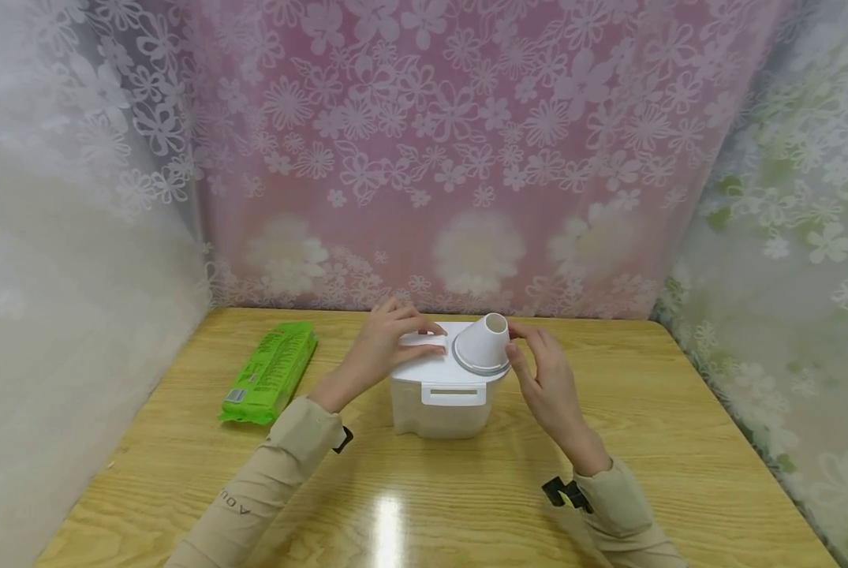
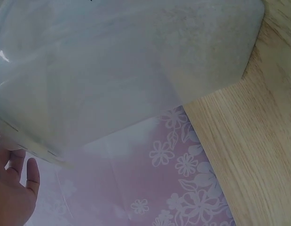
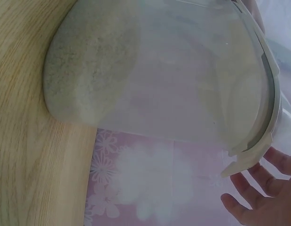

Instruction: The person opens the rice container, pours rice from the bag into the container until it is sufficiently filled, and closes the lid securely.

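Observation:
A translucent storage box (image 1: pixel 441 414) with a white lid (image 1: pixel 424 368) stands on the table between the hands. On the lid's right side sits a white cone-shaped spout (image 1: pixel 482 347) with an open round top. My left hand (image 1: pixel 388 335) pinches a white handle-like piece on the left of the lid between thumb and fingers. Fingers of my right hand (image 1: pixel 547 379) rest lightly against the right side of the spout and lid edge, the thumb apart from the fingers. In the right wrist view, pale grainy matter (image 3: pixel 89 61) shows low in the box.
A green printed packet (image 1: pixel 270 371) lies on the wooden table (image 1: pixel 644 410) to the left of the box. Behind the table hangs a pink flowered curtain (image 1: pixel 424 158), with pale sheets at both sides. A white latch (image 1: pixel 453 394) faces the front.

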Action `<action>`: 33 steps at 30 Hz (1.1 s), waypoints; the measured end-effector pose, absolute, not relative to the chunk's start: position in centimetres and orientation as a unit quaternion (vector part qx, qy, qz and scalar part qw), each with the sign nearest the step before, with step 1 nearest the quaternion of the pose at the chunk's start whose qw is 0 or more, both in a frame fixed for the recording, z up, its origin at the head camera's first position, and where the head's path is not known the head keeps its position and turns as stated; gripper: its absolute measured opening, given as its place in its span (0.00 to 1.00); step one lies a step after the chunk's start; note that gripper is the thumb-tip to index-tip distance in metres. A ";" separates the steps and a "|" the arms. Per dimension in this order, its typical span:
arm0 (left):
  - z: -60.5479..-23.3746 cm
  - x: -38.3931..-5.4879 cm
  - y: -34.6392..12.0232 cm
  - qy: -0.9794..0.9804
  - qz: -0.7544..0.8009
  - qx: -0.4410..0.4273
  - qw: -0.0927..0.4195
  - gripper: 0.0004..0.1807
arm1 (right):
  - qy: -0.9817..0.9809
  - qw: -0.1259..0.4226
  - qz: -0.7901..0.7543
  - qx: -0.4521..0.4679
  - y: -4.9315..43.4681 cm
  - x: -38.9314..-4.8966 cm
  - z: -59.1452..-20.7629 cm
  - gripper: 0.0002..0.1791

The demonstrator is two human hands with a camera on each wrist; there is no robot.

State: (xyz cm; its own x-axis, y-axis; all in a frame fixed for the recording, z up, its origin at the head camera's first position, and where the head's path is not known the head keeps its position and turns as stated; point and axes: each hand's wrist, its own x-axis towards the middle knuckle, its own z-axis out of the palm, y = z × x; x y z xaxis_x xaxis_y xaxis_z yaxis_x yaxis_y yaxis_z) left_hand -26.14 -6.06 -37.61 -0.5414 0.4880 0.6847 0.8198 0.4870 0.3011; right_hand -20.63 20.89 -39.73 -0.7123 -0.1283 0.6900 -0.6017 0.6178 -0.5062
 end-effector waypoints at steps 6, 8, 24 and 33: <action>-37.7 -26.0 -6.2 -0.823 -0.315 -0.394 0.262 0.12 | -0.844 0.319 0.372 0.219 20.8 -20.7 -39.7 0.18; -37.7 -26.0 -6.2 -0.822 -0.315 -0.394 0.264 0.12 | -0.844 0.322 0.368 0.221 20.7 -20.7 -39.7 0.18; -37.6 -25.9 -6.2 -0.824 -0.301 -0.395 0.273 0.12 | -0.843 0.324 0.366 0.223 20.6 -20.9 -40.0 0.17; -37.5 -25.7 -6.2 -0.823 -0.280 -0.395 0.297 0.11 | -0.846 0.328 0.356 0.224 20.7 -21.0 -40.3 0.17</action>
State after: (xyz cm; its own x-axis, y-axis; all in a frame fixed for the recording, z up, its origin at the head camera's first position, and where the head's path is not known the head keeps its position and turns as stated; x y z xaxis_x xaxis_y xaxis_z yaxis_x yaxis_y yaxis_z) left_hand -25.70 -6.17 -37.54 -0.5116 0.4842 0.7098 0.8164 0.5315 0.2258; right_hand -21.00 20.66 -40.25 -0.6852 -0.1457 0.7136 -0.6118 0.6468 -0.4554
